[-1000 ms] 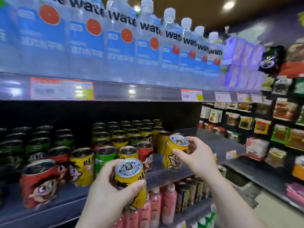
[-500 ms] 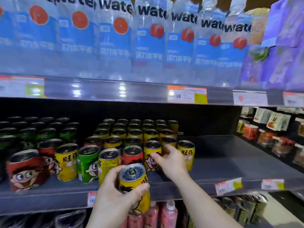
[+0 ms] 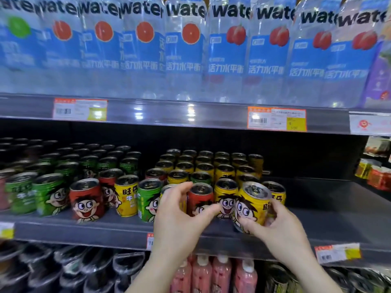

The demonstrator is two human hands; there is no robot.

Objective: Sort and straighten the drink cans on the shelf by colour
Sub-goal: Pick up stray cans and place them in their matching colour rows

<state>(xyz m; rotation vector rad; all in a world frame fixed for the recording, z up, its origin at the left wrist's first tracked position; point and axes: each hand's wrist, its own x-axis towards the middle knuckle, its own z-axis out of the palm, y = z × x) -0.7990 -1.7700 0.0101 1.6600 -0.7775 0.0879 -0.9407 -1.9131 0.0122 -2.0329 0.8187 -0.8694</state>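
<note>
Your right hand (image 3: 281,227) grips tilted yellow cartoon-face drink can (image 3: 251,205) at front edge of grey metal shelf (image 3: 105,231). Your left hand (image 3: 179,216) curls fingers round red cartoon-face can (image 3: 200,197) just beside it, grip not certain.

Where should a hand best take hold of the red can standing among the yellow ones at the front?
Probably the red can by its upper sidewall from the front, thumb and fingers either side: it stands upright, flanked by cans, with only front and top free.
</note>
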